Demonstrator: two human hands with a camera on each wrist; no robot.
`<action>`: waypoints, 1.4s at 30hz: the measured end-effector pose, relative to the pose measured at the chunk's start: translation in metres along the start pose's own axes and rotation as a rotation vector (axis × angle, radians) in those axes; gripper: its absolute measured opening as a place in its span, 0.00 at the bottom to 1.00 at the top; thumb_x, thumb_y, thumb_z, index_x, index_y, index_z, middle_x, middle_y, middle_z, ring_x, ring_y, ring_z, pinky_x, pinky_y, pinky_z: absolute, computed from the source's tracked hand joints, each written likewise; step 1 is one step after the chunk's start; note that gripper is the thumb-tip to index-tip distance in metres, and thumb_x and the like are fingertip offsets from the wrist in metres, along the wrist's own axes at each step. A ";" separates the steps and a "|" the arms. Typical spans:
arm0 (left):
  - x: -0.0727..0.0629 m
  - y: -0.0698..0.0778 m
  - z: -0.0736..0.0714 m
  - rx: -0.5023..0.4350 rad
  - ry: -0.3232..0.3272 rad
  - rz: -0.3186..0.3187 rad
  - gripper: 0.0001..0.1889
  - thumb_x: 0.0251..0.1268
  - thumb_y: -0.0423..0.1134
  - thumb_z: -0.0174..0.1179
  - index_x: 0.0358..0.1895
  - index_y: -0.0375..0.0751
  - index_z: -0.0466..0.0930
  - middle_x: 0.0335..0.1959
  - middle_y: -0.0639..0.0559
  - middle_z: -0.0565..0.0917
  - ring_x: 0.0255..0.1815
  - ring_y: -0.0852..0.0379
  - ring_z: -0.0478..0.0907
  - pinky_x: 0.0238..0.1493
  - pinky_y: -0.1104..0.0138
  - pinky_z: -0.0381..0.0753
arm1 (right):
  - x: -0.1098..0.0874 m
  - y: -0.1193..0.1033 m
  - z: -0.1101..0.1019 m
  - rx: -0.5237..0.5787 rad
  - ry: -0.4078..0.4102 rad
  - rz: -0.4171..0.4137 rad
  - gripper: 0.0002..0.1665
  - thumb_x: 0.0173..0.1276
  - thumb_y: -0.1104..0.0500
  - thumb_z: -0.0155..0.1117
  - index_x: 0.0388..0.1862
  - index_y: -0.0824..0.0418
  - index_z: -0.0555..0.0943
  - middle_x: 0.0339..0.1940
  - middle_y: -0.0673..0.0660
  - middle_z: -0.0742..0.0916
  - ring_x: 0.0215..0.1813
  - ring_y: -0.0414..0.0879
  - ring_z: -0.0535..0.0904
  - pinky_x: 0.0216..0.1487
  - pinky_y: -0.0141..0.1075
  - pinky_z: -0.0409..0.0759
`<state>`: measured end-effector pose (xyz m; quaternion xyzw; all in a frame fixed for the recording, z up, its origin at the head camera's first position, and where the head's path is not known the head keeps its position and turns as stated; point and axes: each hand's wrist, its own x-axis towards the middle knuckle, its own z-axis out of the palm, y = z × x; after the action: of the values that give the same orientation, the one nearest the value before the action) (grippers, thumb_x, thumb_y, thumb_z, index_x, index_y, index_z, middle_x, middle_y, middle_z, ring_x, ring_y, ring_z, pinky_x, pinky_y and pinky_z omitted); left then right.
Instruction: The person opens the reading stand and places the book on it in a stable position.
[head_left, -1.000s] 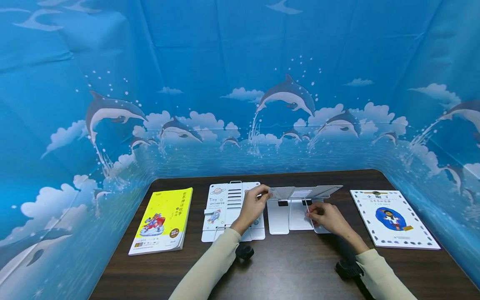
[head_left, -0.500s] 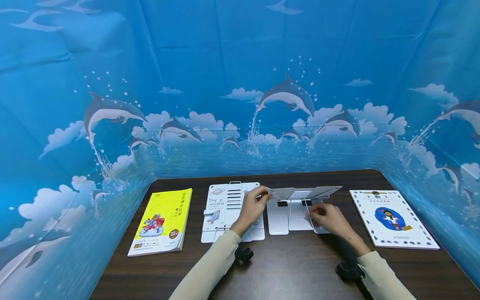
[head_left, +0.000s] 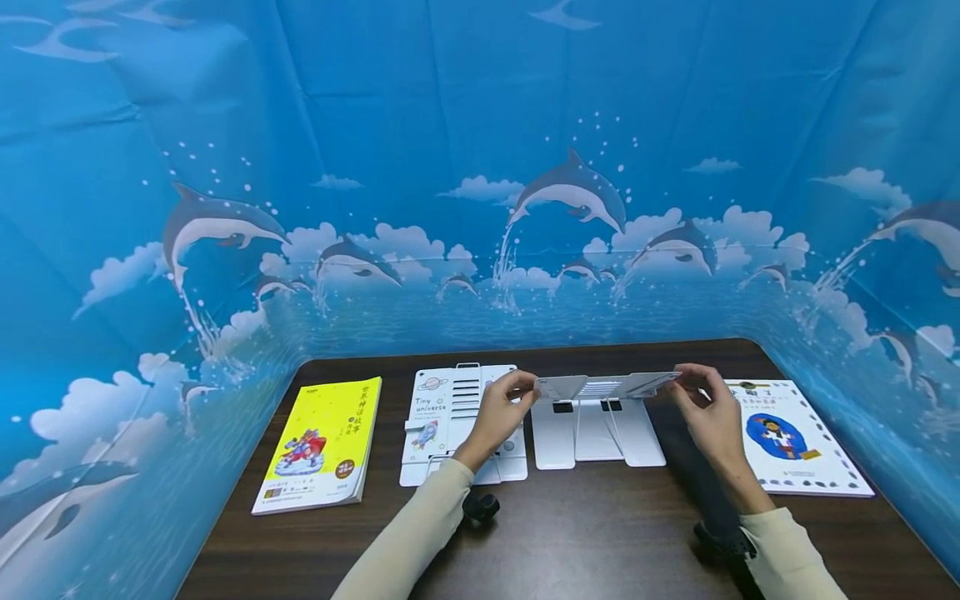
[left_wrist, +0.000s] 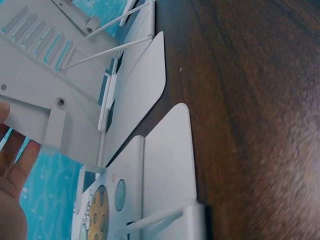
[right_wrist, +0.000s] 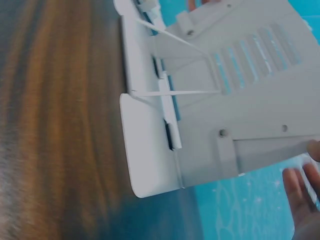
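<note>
Beyond the bare near stretch of the table (head_left: pixel 570 533), we see the left hand (head_left: pixel 497 421) and the right hand (head_left: pixel 712 421), the fingers of each pinching an outer corner of the raised, tilted panel of a white stand (head_left: pixel 598 437), whose base rests right of centre. Left of it we find a flat "Tiny universe" stand (head_left: pixel 431 421) and a yellow book (head_left: pixel 322 442), with a white book (head_left: pixel 802 450) to the right. Behind everything we have a dolphin backdrop (head_left: pixel 480 150).
</note>
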<state>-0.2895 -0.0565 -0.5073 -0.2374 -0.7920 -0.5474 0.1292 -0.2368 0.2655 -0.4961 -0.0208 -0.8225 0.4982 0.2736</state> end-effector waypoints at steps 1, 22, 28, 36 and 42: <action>0.000 -0.001 0.000 0.001 0.004 0.001 0.06 0.72 0.28 0.67 0.47 0.38 0.87 0.46 0.45 0.91 0.50 0.49 0.90 0.56 0.64 0.89 | 0.001 0.000 0.000 0.034 0.019 -0.031 0.15 0.74 0.70 0.69 0.58 0.68 0.82 0.48 0.58 0.87 0.46 0.23 0.79 0.51 0.12 0.76; -0.015 0.007 0.007 0.004 -0.018 0.126 0.06 0.70 0.29 0.70 0.43 0.41 0.93 0.40 0.50 0.91 0.40 0.56 0.89 0.43 0.69 0.89 | 0.050 0.019 0.026 0.185 0.015 -0.036 0.11 0.75 0.73 0.65 0.53 0.75 0.84 0.46 0.61 0.89 0.42 0.23 0.84 0.45 0.17 0.83; -0.022 0.012 0.016 -0.022 -0.048 0.212 0.08 0.66 0.26 0.71 0.45 0.37 0.93 0.39 0.46 0.90 0.42 0.53 0.90 0.44 0.69 0.90 | 0.075 0.015 0.041 0.254 -0.084 -0.009 0.12 0.79 0.71 0.61 0.56 0.77 0.82 0.53 0.73 0.88 0.43 0.25 0.85 0.49 0.23 0.85; -0.031 0.027 0.037 -0.018 -0.076 0.290 0.08 0.63 0.28 0.75 0.45 0.38 0.94 0.36 0.48 0.89 0.39 0.54 0.90 0.39 0.68 0.90 | 0.104 0.007 0.063 0.105 -0.201 0.024 0.13 0.82 0.63 0.61 0.57 0.70 0.85 0.55 0.71 0.89 0.42 0.28 0.82 0.43 0.21 0.85; -0.036 0.040 0.060 0.041 -0.040 0.390 0.09 0.61 0.29 0.77 0.45 0.38 0.93 0.35 0.51 0.87 0.36 0.60 0.89 0.39 0.67 0.90 | 0.114 -0.004 0.079 0.071 -0.344 0.028 0.15 0.85 0.61 0.57 0.60 0.67 0.85 0.56 0.69 0.89 0.43 0.38 0.82 0.38 0.27 0.80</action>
<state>-0.2346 0.0026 -0.5138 -0.3947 -0.7443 -0.4909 0.2218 -0.3699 0.2348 -0.4713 0.0630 -0.8387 0.5269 0.1225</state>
